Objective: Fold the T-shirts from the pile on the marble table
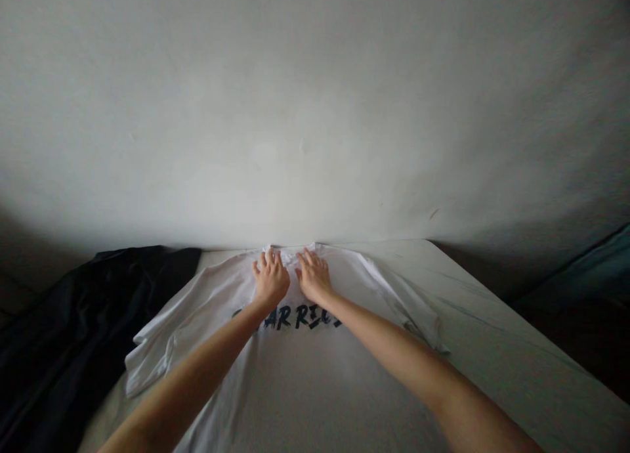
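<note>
I see, remotely, a bare left hand [272, 279] and bare right hand [314, 277] on a white fabric T-shirt [315, 381] (dark-lettered) — black cloth [113, 308] alongside.

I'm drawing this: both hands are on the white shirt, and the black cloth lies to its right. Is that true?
No: the head view shows the black cloth left of the white shirt. The left hand and right hand are on the shirt.

The 2 forearms [388, 345] hide parts of the lettering [302, 317] on the white shirt [315, 367], whose hem we lose below view with the table's [492, 322] near edge. Black cloth [108, 302], itself cropped, covers the left edge; beyond the right, we cannot identify a dim teal shape [600, 266].
</note>
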